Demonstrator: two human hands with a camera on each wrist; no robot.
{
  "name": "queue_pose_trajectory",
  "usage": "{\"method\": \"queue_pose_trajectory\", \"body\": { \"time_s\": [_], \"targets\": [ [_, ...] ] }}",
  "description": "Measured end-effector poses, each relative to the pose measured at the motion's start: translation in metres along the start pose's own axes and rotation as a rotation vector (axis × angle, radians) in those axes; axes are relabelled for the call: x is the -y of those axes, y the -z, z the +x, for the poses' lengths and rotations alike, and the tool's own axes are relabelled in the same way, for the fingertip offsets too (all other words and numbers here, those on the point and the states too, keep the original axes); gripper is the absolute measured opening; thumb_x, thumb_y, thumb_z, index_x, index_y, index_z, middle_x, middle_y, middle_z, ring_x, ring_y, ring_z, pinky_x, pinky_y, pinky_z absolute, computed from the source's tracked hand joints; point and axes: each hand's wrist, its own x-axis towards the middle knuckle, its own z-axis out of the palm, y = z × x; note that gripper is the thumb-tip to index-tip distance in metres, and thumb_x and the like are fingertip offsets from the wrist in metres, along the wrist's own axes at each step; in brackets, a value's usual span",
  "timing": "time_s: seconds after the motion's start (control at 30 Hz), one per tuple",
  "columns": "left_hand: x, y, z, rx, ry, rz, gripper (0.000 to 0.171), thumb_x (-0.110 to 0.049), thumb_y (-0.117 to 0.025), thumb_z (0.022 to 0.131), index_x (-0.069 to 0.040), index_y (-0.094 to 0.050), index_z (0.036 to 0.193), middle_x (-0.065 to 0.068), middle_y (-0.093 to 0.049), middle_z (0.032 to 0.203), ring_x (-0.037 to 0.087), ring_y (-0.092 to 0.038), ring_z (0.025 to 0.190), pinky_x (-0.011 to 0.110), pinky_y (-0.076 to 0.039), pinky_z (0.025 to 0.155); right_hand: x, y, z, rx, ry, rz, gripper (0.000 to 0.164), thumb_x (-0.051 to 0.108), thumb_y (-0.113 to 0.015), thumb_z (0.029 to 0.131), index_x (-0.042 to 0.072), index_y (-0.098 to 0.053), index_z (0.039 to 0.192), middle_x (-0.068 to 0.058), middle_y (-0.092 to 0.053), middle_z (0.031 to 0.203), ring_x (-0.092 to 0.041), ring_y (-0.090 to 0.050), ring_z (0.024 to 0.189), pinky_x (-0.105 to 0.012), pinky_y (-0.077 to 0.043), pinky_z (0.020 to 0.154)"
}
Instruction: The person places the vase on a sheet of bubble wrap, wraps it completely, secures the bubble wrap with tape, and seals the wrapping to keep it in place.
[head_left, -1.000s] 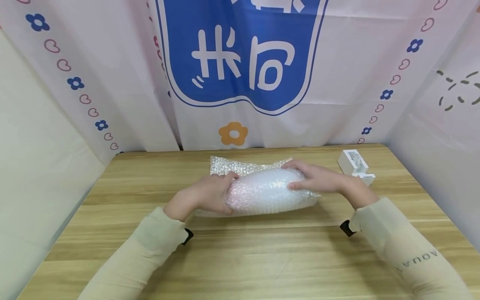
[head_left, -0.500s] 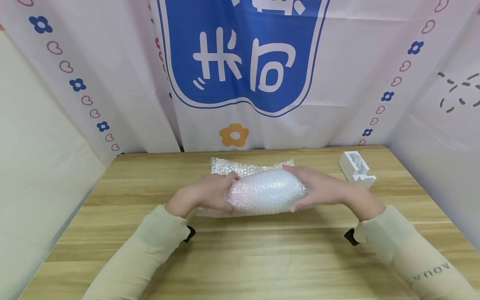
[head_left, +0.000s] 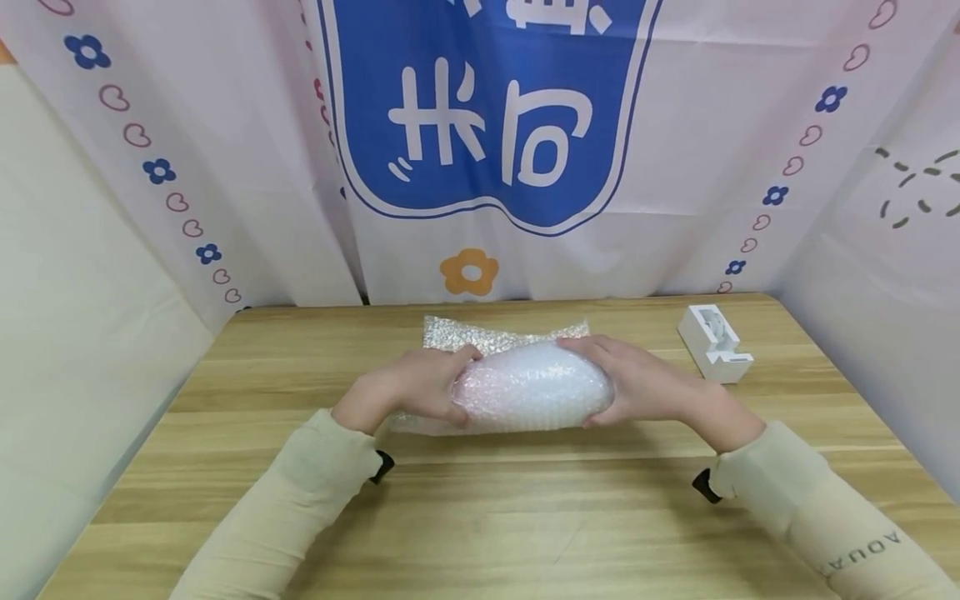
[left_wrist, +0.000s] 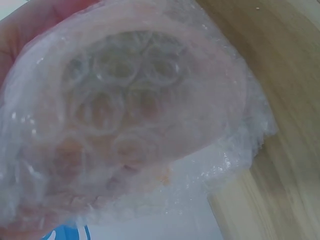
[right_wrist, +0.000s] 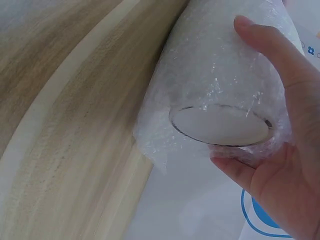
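A rounded pink-and-white vase (head_left: 536, 385) lies on its side, rolled in clear bubble wrap (head_left: 480, 336). My left hand (head_left: 416, 385) grips its pink end, thumb on top. Through the wrap in the left wrist view, a dark hollow mouth (left_wrist: 125, 75) shows at that end. My right hand (head_left: 637, 379) holds the white end, fingers and thumb spread around it. There the right wrist view shows an oval base (right_wrist: 220, 126) with a dark rim, and wrap edges stick out past it. A flat flap of wrap extends behind the vase.
A white tape dispenser (head_left: 712, 343) stands at the back right of the wooden table (head_left: 480, 517). Behind the table's far edge hangs a white printed curtain (head_left: 697, 167) with a blue emblem. Pale walls flank both sides.
My right hand has moved from the top of the roll to around its right end, where the wrap that stuck out is now covered. My left hand keeps its hold.
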Motion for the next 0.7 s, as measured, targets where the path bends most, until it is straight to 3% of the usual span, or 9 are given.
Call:
{"method": "queue_pose_trajectory", "body": {
  "time_s": [0.4,0.7],
  "targets": [
    [0.006,0.0063,0.0015,0.081,0.018,-0.112,0.092,-0.038,-0.082,0.076,-0.01,-0.04,0.153,0.008,-0.064,0.128,0.026,-0.061,0.112,0.048,-0.049,0.099,0.0047,0.0049,-0.0003,0.027,-0.035,0.011,0.104,0.044,-0.093,0.068,0.019,-0.042,0.155,-0.014,-0.06,0.135,-0.033,-0.062,0.115,-0.058,-0.053,0.09],
    [0.0087,0.0063,0.0017,0.101,0.02,-0.16,0.094,-0.039,-0.082,0.071,-0.012,-0.041,0.151,0.005,-0.064,0.123,0.022,-0.06,0.108,0.046,-0.049,0.097,0.0051,0.0066,-0.0009,0.041,-0.033,0.014,0.105,0.048,-0.092,0.067,0.019,-0.042,0.155,-0.014,-0.062,0.132,-0.032,-0.064,0.11,-0.055,-0.055,0.086]
  ]
}}
